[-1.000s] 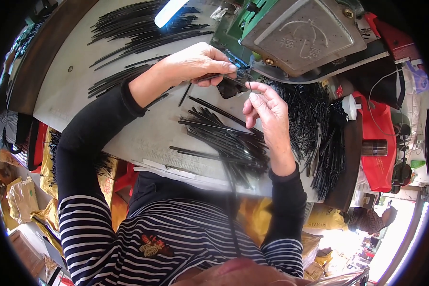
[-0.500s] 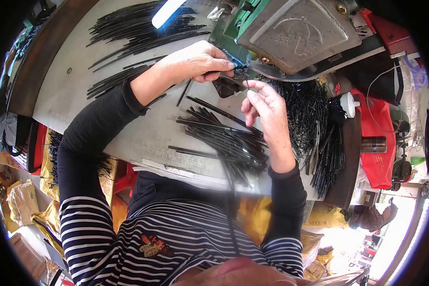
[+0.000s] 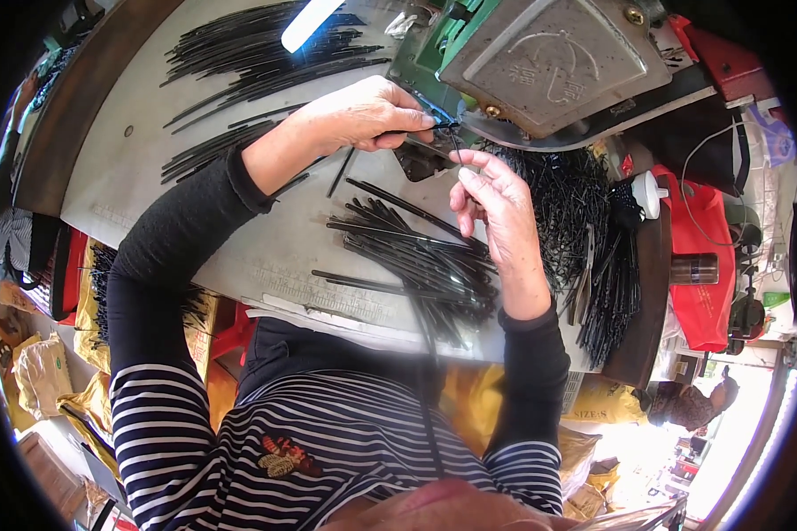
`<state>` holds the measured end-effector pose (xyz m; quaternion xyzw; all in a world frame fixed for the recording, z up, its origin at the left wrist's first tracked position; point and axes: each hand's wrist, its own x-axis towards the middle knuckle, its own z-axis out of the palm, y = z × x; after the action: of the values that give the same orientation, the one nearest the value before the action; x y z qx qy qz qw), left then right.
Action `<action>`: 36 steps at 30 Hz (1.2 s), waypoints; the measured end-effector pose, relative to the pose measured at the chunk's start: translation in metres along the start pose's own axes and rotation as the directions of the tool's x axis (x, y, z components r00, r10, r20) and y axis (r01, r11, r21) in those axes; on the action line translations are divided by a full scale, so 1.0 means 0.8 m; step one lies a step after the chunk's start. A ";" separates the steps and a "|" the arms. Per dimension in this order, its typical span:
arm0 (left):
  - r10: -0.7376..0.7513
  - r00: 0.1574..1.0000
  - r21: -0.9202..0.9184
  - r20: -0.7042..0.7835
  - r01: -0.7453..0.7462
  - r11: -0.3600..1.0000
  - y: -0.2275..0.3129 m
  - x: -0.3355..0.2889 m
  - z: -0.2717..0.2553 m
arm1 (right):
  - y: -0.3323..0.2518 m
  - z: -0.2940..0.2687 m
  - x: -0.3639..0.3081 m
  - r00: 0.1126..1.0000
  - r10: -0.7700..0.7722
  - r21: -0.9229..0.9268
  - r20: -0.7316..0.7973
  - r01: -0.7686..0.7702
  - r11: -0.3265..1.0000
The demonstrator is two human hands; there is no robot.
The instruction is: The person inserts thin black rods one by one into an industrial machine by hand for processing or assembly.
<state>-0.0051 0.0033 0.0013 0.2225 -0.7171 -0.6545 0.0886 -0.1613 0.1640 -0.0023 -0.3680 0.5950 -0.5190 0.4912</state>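
Observation:
My left hand (image 3: 376, 117) is closed in a pinch on a thin black strip (image 3: 444, 126), whose end lies at the working area of a green and grey sewing machine (image 3: 553, 75). Close by on the right, my right hand (image 3: 498, 196) pinches another slim black strand (image 3: 456, 149) between thumb and forefinger, its other fingers loosely curled. That strand runs up toward the left hand's strip. The needle area is partly hidden by the hand and the machine head.
Long black strips (image 3: 257, 62) lie at the far left on the white table (image 3: 106, 177). A loose pile of black strips (image 3: 416, 252) lies nearer me. Tangled black pieces (image 3: 549, 203) heap at the right. A bright lamp tube (image 3: 312, 25) hangs over the table.
My right hand has shifted very slightly to the right, its lower fingers curling a little differently. The left hand stays in place at the machine.

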 end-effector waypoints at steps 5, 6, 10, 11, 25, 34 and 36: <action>-0.005 1.000 -0.021 0.006 0.005 1.000 -0.002 0.001 0.001 | 0.001 0.000 0.000 1.000 0.009 0.021 0.006 -0.009 1.000; 0.002 1.000 -0.007 -0.001 -0.002 1.000 -0.002 0.000 0.001 | 0.000 0.000 0.000 1.000 0.009 0.025 0.007 -0.009 1.000; -0.002 1.000 -0.028 0.004 0.002 1.000 -0.004 0.001 0.001 | 0.000 0.001 0.000 1.000 0.013 0.045 0.014 -0.014 0.999; 0.007 1.000 -0.010 -0.002 -0.007 1.000 -0.003 0.000 0.002 | 0.000 0.001 0.000 1.000 0.014 0.046 0.014 -0.014 0.999; -0.009 1.000 -0.032 0.006 0.010 0.999 -0.005 -0.001 0.001 | -0.001 0.001 -0.001 0.999 0.035 0.064 0.019 -0.036 0.997; -0.011 1.000 -0.036 -0.010 0.011 0.999 -0.005 0.001 0.001 | 0.001 0.000 0.000 0.999 0.031 0.078 0.036 -0.034 0.996; -0.002 1.000 -0.024 0.000 0.002 1.000 -0.001 0.000 0.000 | 0.000 -0.001 0.000 0.999 0.035 0.079 0.037 -0.038 0.996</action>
<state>-0.0049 0.0035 0.0005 0.2221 -0.7090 -0.6631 0.0906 -0.1617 0.1644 -0.0022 -0.3462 0.5717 -0.5266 0.5253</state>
